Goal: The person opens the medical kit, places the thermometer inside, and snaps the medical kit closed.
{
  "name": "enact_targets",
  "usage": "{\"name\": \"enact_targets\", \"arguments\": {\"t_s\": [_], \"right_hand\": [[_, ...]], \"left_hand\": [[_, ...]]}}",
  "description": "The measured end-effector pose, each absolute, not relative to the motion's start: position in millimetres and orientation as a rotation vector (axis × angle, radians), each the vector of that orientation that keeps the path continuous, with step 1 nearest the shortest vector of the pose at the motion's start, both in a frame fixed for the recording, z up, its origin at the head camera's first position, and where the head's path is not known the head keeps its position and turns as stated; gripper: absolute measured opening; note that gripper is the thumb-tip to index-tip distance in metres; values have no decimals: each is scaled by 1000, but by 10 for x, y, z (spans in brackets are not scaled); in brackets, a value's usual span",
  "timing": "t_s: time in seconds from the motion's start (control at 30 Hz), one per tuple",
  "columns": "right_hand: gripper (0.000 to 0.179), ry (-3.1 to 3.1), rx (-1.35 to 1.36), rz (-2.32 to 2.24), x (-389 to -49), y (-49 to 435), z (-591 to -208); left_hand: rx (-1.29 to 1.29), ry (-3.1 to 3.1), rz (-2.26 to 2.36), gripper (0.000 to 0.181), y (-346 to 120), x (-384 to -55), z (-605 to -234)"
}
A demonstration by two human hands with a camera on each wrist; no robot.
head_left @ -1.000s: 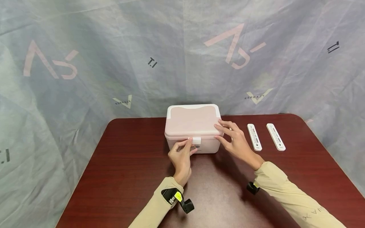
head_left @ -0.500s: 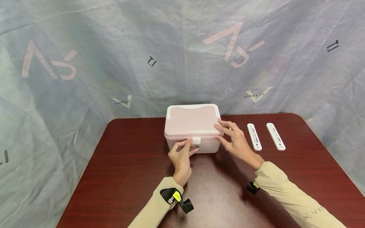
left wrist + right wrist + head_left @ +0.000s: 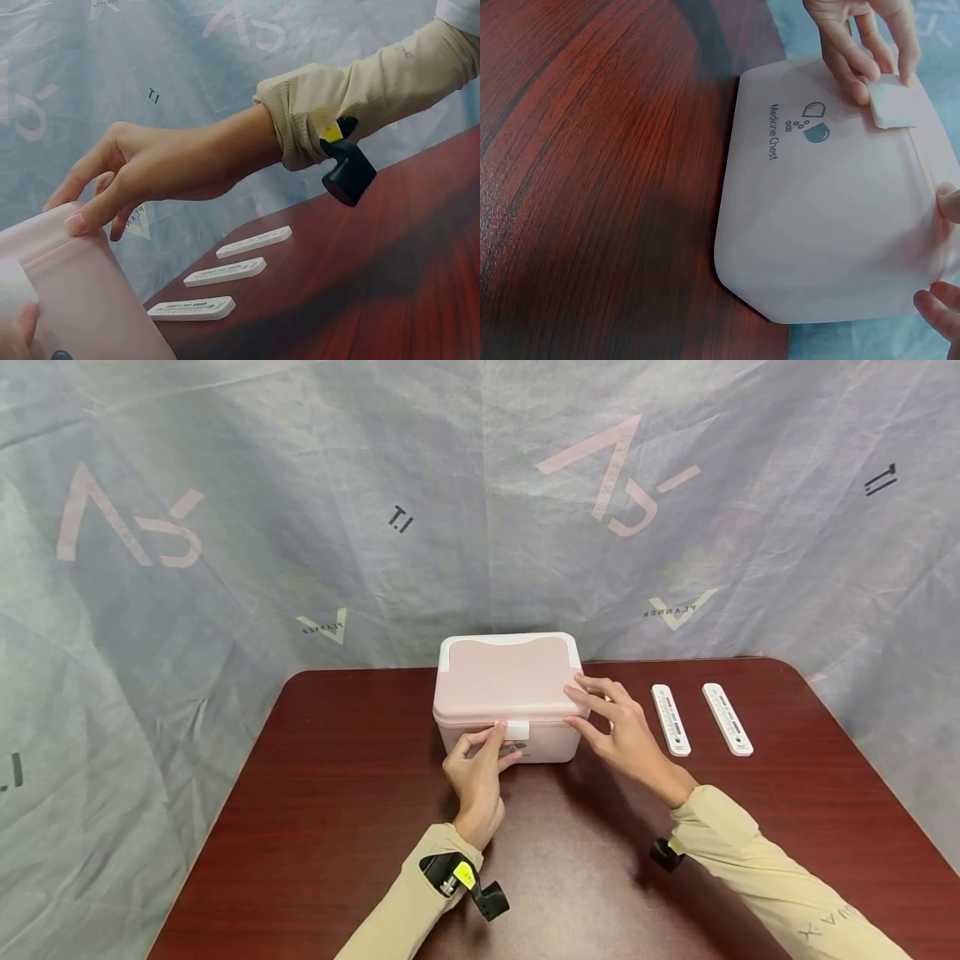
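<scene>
A pink medicine chest [image 3: 506, 681] with a white-trimmed lid stands near the back edge of the table, lid down. At the front, its white latch [image 3: 517, 730] is pinched at the left end by my left hand [image 3: 476, 777], with the thumb uppermost. My right hand [image 3: 626, 731] grips the lid's front right corner, thumb at the front seam and fingers over the top and side. In the right wrist view, a capsule print and the words "Medicine Chest" show on the front wall, and the left fingers [image 3: 847, 64] meet the latch [image 3: 891, 101].
Right of the chest, two white thermometers [image 3: 670, 720] [image 3: 727, 719] lie on the dark red table [image 3: 337, 802]. The left wrist view shows a third such strip [image 3: 193, 308] nearer the chest. A grey printed cloth [image 3: 480, 510] hangs close behind the table.
</scene>
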State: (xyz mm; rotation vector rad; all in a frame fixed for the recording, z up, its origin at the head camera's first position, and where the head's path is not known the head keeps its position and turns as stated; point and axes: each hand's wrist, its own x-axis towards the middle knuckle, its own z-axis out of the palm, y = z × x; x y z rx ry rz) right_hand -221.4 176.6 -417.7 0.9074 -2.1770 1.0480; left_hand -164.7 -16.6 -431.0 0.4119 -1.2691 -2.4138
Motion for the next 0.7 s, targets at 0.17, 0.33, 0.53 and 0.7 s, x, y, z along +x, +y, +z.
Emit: {"name": "enact_targets", "arguments": {"t_s": [0.17, 0.33, 0.53, 0.7], "right_hand": [[43, -2174, 906, 1046, -2217, 1760, -4170], [43, -2174, 909, 1043, -2217, 1759, -4149], [43, -2174, 904, 1041, -2223, 1761, -4145], [44, -2170, 907, 1046, -2227, 1754, -4159]], "left_hand": [[413, -1259, -2426, 20, -170, -1653, -4296], [420, -1246, -2422, 18, -174, -1680, -4241], [409, -1311, -2436, 21, -202, -1684, -4199], [420, -1347, -2444, 24, -217, -1667, -4195]]}}
